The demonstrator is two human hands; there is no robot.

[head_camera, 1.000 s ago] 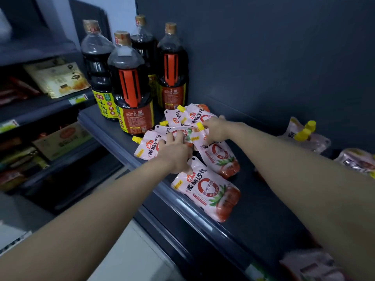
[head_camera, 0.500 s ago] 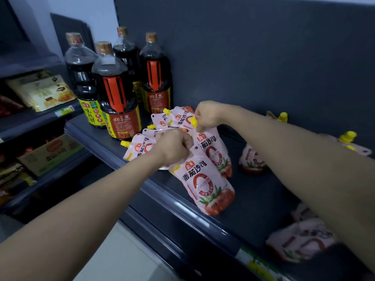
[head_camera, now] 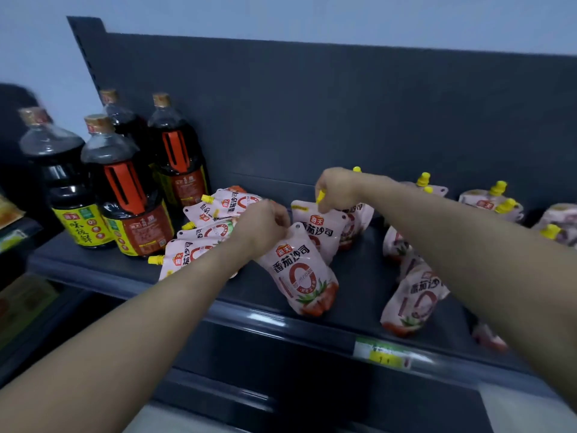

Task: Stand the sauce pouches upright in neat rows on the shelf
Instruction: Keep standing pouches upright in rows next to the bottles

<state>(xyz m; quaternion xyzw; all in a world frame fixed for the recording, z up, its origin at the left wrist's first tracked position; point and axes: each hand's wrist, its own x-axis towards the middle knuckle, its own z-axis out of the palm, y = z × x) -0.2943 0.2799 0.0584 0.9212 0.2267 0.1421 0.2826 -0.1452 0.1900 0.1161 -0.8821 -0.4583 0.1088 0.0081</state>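
Note:
Pink tomato sauce pouches with yellow spouts sit on a dark shelf [head_camera: 352, 276]. My left hand [head_camera: 260, 225] grips the top of the front pouch [head_camera: 299, 276], which stands nearly upright near the shelf's front edge. My right hand [head_camera: 335, 189] pinches the yellow spout of a second pouch [head_camera: 318, 225] standing right behind it. Several pouches [head_camera: 215, 220] lie flat in a pile to the left. Another pouch [head_camera: 412, 298] leans under my right forearm. More pouches [head_camera: 493, 203] stand at the back right.
Several large dark soy sauce bottles [head_camera: 125, 189] stand at the shelf's left end, close to the flat pile. A green and yellow price tag [head_camera: 385, 354] is clipped on the front rail. The dark back panel [head_camera: 312, 114] rises behind. Lower shelves with goods are at far left.
Both hands have lifted two pouches from lying flat to nearly upright and shifted them right. My view has swung right, showing more pouches on the right.

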